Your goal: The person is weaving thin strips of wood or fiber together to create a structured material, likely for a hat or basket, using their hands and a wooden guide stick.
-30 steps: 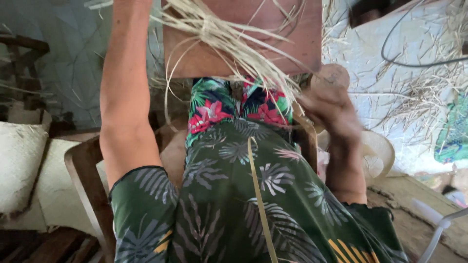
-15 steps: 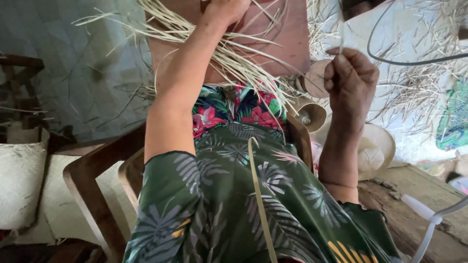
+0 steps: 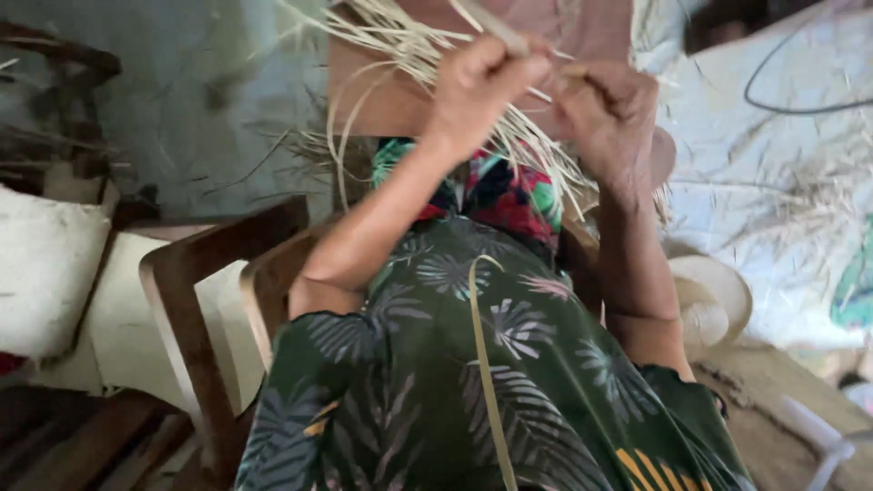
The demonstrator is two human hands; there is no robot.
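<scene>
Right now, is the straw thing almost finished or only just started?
Hard to tell. Done: the pale straw strands fan out from one gathered spot over the brown board, though any woven part is hidden behind the hands. In hand: the left hand and right hand pinch strands together. Left: many loose ends stick out unworked, and one long strip lies unused on the green patterned dress.

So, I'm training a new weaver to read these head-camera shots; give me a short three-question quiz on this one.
1. True or false: both hands are up at the bundle of pale straw strands.
2. What lies loose down the green leaf-print dress? A) a cable B) one long straw strip C) a ribbon
3. Which hand is closed around strands that stick out past its knuckles?

Key: 1 true. 2 B, the strip. 3 The left hand; the right hand sits beside it.
</scene>
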